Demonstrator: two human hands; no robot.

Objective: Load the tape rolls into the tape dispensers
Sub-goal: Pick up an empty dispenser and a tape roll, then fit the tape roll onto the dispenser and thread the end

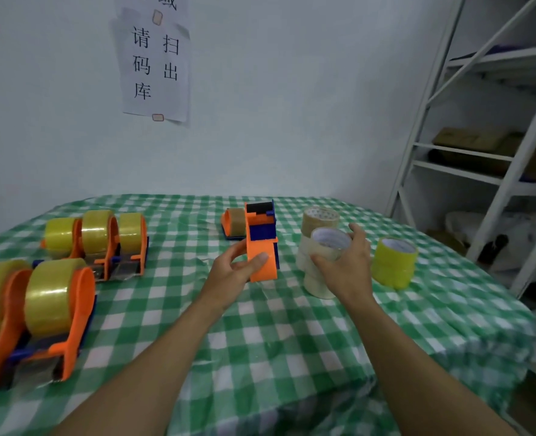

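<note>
Tape dispenser: orange-and-blue moulded plastic, curved handle, no roll in it, gripped mid-table by the left hand. Tape roll: glossy whitish cylinder, topping a stack, possibly three high, clasped by the right hand. Just beside: stacked yellow rolls. Green gingham tablecloth.

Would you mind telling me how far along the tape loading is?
Done: the dispensers at left carry yellow tape; the back dispenser carries brown tape. In hand: the left hand holds an empty dispenser, and the right hand grips the top whitish roll. Left: the brown rolls and yellow rolls stand loose.
</note>
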